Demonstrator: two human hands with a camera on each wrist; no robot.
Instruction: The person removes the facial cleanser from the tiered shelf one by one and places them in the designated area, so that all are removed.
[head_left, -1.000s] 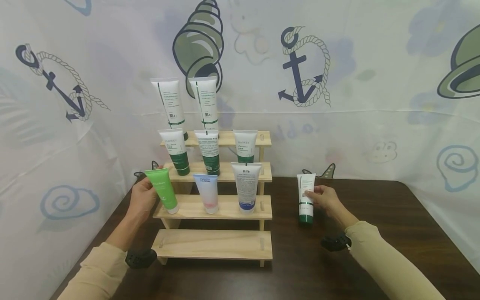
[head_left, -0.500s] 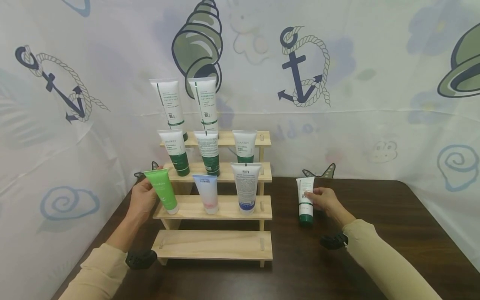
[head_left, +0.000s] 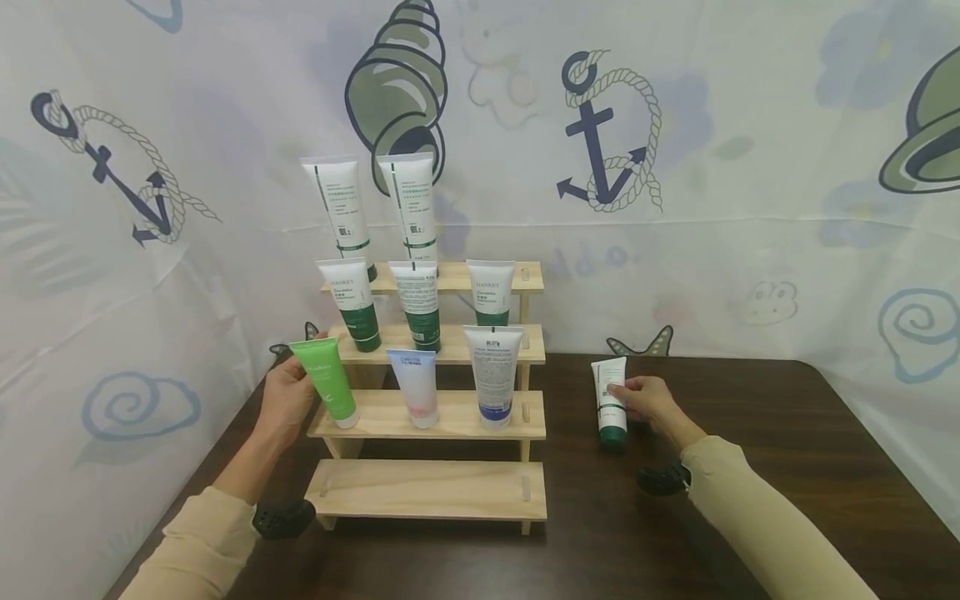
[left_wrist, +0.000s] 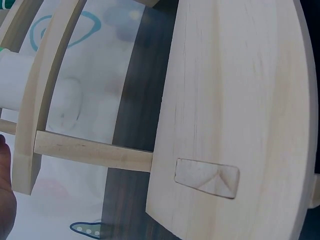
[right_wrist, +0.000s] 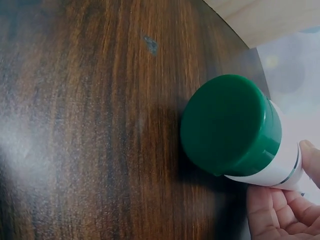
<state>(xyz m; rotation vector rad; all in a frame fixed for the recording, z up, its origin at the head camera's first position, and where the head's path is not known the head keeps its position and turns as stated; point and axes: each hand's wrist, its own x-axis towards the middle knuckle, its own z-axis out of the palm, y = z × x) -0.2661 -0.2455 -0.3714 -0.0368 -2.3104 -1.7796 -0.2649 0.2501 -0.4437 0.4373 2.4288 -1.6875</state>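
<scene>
Green-capped white tube [head_left: 611,407] slants cap-down beside a wooden shelf [head_left: 427,487] | right hand [head_left: 651,400] pinches its upper part, probably leaving the cap [right_wrist: 224,125] free to stand on | left hand [head_left: 287,400] beside green tube [head_left: 327,382], hold unclear

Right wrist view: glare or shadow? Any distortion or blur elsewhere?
Right wrist: glare at left on the dark wood-grain table, shadow beside the green cap; left wrist: a wooden shelf board bows, likely lens distortion; head: fine print on the held white tube is unreadable.

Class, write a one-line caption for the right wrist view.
Fingers grip a white tube, its green cap facing the camera.
</scene>
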